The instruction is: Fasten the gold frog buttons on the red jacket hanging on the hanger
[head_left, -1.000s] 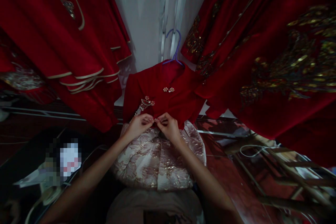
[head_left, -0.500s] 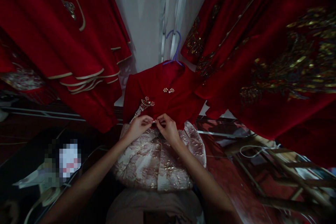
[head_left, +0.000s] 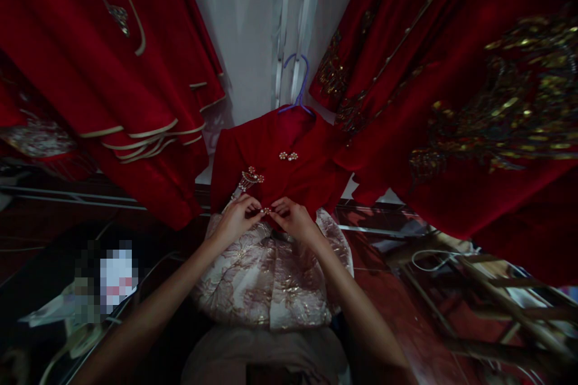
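A small red jacket (head_left: pixel 298 171) hangs on a purple hanger (head_left: pixel 295 81) in front of me, over a pale gold-patterned skirt (head_left: pixel 271 283). My left hand (head_left: pixel 237 219) and my right hand (head_left: pixel 295 219) meet at the jacket's lower front edge. Both pinch a small pearl clasp (head_left: pixel 266 211) between their fingertips. A second pearl clasp (head_left: pixel 288 156) sits higher on the jacket's front, and a pearl brooch with tassels (head_left: pixel 250 179) is pinned at its left side.
Red garments with gold trim (head_left: pixel 112 72) hang at the left, and red garments with gold embroidery (head_left: pixel 474 108) at the right. A white wall with a rail (head_left: pixel 289 18) stands behind. Wooden furniture (head_left: pixel 487 301) and a reddish glossy floor lie at the lower right.
My hands have stayed at the jacket's lower clasp. The fingers have shifted slightly, and my right hand now lies a little flatter.
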A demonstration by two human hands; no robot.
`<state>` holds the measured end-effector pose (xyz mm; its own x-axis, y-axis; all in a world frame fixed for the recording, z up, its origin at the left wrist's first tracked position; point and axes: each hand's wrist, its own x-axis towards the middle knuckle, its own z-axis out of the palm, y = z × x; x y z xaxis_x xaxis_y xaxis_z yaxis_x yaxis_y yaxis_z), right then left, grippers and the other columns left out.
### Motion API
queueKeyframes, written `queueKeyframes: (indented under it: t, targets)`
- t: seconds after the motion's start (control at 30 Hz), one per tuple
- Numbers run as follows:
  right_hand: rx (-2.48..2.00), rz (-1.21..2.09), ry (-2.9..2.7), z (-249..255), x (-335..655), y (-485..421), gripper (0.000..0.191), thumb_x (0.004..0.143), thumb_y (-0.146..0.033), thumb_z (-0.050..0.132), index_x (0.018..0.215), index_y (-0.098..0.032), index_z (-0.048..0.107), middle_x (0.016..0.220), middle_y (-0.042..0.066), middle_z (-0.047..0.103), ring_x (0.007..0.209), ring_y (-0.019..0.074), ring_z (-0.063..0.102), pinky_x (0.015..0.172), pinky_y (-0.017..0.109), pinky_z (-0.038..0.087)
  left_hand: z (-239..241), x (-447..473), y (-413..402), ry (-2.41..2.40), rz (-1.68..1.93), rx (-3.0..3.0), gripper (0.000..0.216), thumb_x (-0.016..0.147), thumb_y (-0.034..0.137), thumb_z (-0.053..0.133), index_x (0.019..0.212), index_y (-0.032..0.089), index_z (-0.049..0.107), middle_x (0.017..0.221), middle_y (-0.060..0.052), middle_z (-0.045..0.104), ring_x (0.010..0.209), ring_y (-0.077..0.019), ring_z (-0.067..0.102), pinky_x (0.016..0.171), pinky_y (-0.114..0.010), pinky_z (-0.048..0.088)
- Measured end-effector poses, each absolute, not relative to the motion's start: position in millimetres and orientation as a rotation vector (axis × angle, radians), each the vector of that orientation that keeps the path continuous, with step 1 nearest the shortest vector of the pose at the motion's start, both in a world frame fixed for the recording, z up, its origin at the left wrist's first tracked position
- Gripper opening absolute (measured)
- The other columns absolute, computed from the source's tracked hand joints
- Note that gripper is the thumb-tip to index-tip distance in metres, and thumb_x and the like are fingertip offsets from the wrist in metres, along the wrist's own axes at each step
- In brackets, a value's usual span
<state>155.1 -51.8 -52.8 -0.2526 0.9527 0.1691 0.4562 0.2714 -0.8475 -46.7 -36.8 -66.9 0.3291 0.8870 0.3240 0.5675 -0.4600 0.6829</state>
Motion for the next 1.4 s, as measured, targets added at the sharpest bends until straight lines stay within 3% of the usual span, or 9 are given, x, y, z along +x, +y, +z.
queueKeyframes:
  t: [0.4, 0.5, 0.6, 0.77, 0.97, 1.23, 1.4]
  targets:
    - [-1.195, 0.998, -1.662, -56, 149, -49, 0.018, 0.080, -0.034, 0.065, 0.088, -0.018, 0.059, 0.082, 0.003, 0.068, 0.075, 0.0129, 0.064, 0.068, 0.026, 0.053, -66, -39, -41, 1.219, 1.061, 1.773, 0.026, 0.078, 0.045, 0.067, 0.082, 0.019, 0.065, 0.079, -0.003, 0.070, 0.074, -0.0162, 0.067, 0.072, -0.027, 0.053]
    - [-1.059, 1.234, -1.727, -41, 167, -49, 0.024, 0.076, -0.036, 0.069, 0.086, -0.016, 0.060, 0.081, 0.003, 0.068, 0.074, 0.0126, 0.064, 0.073, 0.028, 0.053, -63, -33, -32, 1.179, 1.143, 1.518, 0.035, 0.074, 0.047, 0.070, 0.091, 0.017, 0.064, 0.082, -0.004, 0.069, 0.075, -0.0156, 0.066, 0.071, -0.028, 0.054]
    - [-0.947, 1.575, -1.799, -23, 186, -52, 0.029, 0.073, -0.039, 0.072, 0.086, -0.015, 0.060, 0.080, 0.002, 0.068, 0.071, 0.0115, 0.063, 0.067, 0.026, 0.053, -53, -28, -17, 1.119, 1.215, 1.193, 0.045, 0.069, 0.051, 0.072, 0.095, 0.015, 0.063, 0.088, -0.004, 0.070, 0.075, -0.0146, 0.066, 0.073, -0.031, 0.057]
    - [-0.936, 1.665, -1.749, -8, 197, -57, 0.028, 0.072, -0.036, 0.074, 0.085, -0.015, 0.060, 0.079, 0.001, 0.067, 0.068, 0.0090, 0.062, 0.064, 0.023, 0.050, -34, -26, 1, 1.002, 1.298, 0.874, 0.038, 0.066, 0.041, 0.078, 0.088, 0.013, 0.066, 0.092, -0.008, 0.072, 0.085, -0.0151, 0.068, 0.090, -0.034, 0.053]
    - [-0.921, 1.648, -1.763, -11, 196, -55, 0.030, 0.072, -0.038, 0.074, 0.086, -0.016, 0.060, 0.079, 0.001, 0.067, 0.069, 0.0100, 0.063, 0.066, 0.024, 0.052, -32, -29, -5, 0.975, 1.225, 0.830, 0.034, 0.068, 0.038, 0.078, 0.088, 0.013, 0.070, 0.097, -0.008, 0.073, 0.087, -0.0139, 0.068, 0.092, -0.032, 0.052]
    - [-0.904, 1.600, -1.770, -13, 189, -56, 0.030, 0.073, -0.041, 0.073, 0.086, -0.016, 0.060, 0.076, 0.000, 0.066, 0.066, 0.0093, 0.062, 0.064, 0.023, 0.052, -34, -17, 2, 1.112, 1.324, 0.938, 0.040, 0.062, 0.048, 0.077, 0.080, 0.014, 0.067, 0.093, -0.009, 0.072, 0.087, -0.0167, 0.067, 0.077, -0.028, 0.052]
    - [-0.910, 1.676, -1.799, -15, 196, -56, 0.031, 0.072, -0.041, 0.073, 0.086, -0.016, 0.061, 0.078, 0.001, 0.068, 0.069, 0.0105, 0.064, 0.065, 0.025, 0.053, -24, 3, 2, 1.113, 1.117, 1.015, 0.046, 0.069, 0.058, 0.067, 0.082, 0.014, 0.067, 0.083, -0.007, 0.070, 0.070, -0.0155, 0.064, 0.061, -0.025, 0.048]
